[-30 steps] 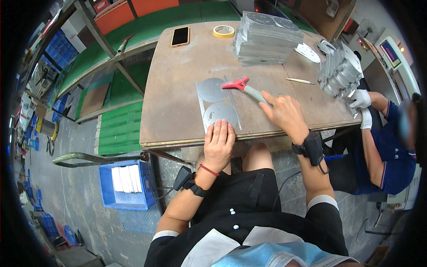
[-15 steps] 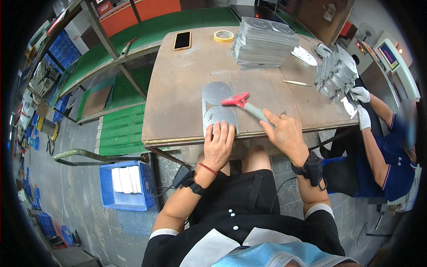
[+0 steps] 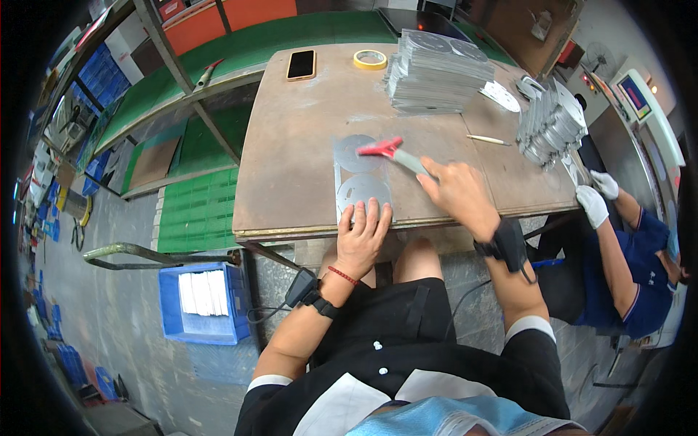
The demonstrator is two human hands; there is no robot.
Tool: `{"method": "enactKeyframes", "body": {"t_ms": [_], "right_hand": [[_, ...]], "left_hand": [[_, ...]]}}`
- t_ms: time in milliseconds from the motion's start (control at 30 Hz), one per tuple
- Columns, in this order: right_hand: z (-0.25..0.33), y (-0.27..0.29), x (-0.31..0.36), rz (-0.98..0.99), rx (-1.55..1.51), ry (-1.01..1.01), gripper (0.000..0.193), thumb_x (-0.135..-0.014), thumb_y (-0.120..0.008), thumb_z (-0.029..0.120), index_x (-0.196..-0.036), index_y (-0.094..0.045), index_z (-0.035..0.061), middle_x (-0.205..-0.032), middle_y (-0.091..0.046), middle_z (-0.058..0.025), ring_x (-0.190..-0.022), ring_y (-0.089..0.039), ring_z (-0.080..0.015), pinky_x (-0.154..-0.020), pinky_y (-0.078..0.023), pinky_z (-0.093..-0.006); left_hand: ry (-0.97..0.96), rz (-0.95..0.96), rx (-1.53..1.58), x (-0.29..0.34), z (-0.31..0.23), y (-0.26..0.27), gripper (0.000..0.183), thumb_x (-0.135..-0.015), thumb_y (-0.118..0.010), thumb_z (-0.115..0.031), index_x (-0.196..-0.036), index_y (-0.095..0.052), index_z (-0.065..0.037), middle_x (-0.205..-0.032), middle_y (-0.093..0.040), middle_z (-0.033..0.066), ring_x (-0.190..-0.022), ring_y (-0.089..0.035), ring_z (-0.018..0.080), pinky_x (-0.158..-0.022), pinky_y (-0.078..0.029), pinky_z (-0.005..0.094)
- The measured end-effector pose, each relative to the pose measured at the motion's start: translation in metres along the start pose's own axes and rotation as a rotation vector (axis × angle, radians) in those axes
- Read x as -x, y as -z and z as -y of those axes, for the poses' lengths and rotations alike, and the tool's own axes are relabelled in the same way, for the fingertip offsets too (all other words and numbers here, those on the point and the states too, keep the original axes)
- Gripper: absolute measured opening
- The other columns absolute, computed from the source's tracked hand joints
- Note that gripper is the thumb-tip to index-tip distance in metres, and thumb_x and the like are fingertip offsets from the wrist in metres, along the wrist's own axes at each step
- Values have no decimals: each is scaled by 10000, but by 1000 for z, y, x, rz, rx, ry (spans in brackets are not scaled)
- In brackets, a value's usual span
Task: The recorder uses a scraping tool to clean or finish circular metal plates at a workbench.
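Observation:
My right hand (image 3: 465,195) is closed round the grey handle of a red-headed scraper (image 3: 381,148). Its head, a little blurred, lies over the far disc of a thin grey metal sheet (image 3: 354,183) with two round cut shapes. The sheet lies flat near the table's front edge. My left hand (image 3: 363,234) rests on its near end, fingers stretched out and slightly spread, pressing on the near disc.
On the wooden table (image 3: 283,160) are a phone (image 3: 301,65), a yellow tape roll (image 3: 370,59), a tall stack of similar sheets (image 3: 436,80), a thin pale stick (image 3: 488,139) and a leaning pile of sheets (image 3: 550,123). A gloved co-worker (image 3: 618,254) sits at right. A blue crate (image 3: 240,305) stands at lower left.
The scraper has moved up from between the two discs onto the far disc, my right hand with it. The co-worker's gloved hands have shifted. My left hand stays on the sheet.

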State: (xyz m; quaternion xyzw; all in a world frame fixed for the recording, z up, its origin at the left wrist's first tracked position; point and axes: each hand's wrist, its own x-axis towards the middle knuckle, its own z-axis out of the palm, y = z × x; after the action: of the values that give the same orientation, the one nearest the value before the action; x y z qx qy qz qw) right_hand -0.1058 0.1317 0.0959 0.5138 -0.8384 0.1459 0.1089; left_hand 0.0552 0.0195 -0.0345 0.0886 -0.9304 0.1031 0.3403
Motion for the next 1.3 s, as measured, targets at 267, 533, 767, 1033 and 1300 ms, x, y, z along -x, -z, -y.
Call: {"method": "enactKeyframes", "body": {"t_ms": [267,533,767,1033,1300], "right_hand": [[-4,-11,-5,-46,-34,14,279,-818,-641,263,-1050,-660,109,-632,-590,-216,-597,-604,-375,-546,-473,-450],[-13,3,-2,-22,-65,82,243,-816,-629,289,-999,-659,132,-638,-612,-186,-616,-621,-355,-547,-481,-450],[-2,7,9,41,2,85,257,-819,-626,301,-1014,-635,134,-646,-616,-177,-626,-625,-353,-542,-484,-452],[-5,-27,-39,-47,-25,152,219,-826,-607,296,-958,-614,120,-662,-627,-173,-628,-630,-360,-547,-489,-468],[11,-13,-32,9,-8,83,220,-834,-596,300,-954,-597,115,-684,-632,-181,-666,-632,-367,-574,-494,-471]], "left_hand": [[21,-13,1,0,1,-1,434,-815,-491,-184,-1242,-530,-117,-1218,-525,114,-1091,-494,272,-1007,-331,440],[33,-17,56,-1,-2,0,440,-814,-495,-161,-1251,-531,-125,-1231,-529,120,-1132,-481,281,-1016,-311,431],[56,-5,24,-2,-4,0,433,-819,-481,-167,-1246,-536,-123,-1240,-525,117,-1109,-502,276,-1019,-316,423],[34,0,15,-4,-2,-2,457,-814,-482,-193,-1262,-512,-108,-1237,-517,128,-1105,-497,281,-1009,-341,429],[45,-39,8,-1,-2,-3,439,-811,-480,-192,-1241,-537,-117,-1228,-526,126,-1115,-491,283,-1010,-344,424]]}}
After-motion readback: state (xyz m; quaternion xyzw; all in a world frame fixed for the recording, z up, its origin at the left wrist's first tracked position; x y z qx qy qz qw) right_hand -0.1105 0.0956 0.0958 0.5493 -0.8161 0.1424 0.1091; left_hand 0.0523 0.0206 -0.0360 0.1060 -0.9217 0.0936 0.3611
